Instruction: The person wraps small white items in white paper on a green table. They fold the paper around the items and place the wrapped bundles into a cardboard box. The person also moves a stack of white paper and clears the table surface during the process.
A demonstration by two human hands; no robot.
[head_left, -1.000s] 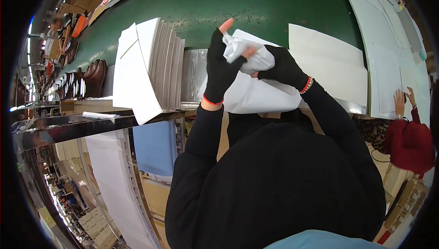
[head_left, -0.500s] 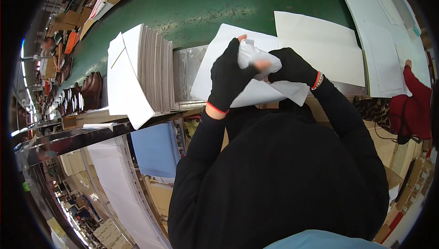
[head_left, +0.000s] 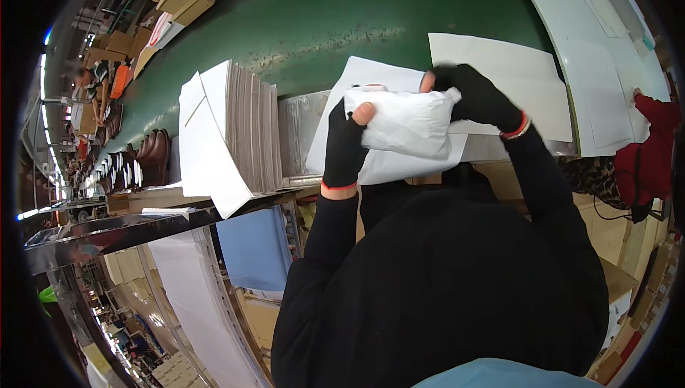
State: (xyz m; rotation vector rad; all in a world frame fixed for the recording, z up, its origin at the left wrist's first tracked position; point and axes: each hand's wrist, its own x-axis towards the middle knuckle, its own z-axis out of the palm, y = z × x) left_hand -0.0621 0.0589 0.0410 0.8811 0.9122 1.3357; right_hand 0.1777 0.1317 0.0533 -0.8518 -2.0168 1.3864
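Head view: the grip of the left hand [head_left: 344, 147] is closed on the left end of a white paper-wrapped bundle [head_left: 405, 121], thumb on top and gloved fingers underneath. The grip of the right hand [head_left: 477, 97] is closed on the bundle's right end, fingers curled over the upper corner. The bundle is held clear of the tabletop, just above a loose white sheet [head_left: 371, 167] that lies partly beneath it.

Progress, as judged from this state: the paper is already drawn around the contents and both ends are gathered, so wrapping appears well advanced. The contents are fully covered and cannot be identified. Whether the ends are tucked or merely pinched cannot be told. The bundle is not yet set down.

Edges and room: a second flat white sheet [head_left: 514, 81] lies just beyond the right hand, on a bare metal strip at the near edge of the green belt [head_left: 342, 24]. A stack of flat card blanks [head_left: 246, 131] stands to the left of the left hand, near but apart; sideways movement to the left is limited by it. The belt beyond the bundle is largely open. To the far right, another person's red sleeve [head_left: 653, 138] rests by large white panels [head_left: 606, 67], well apart from both hands.
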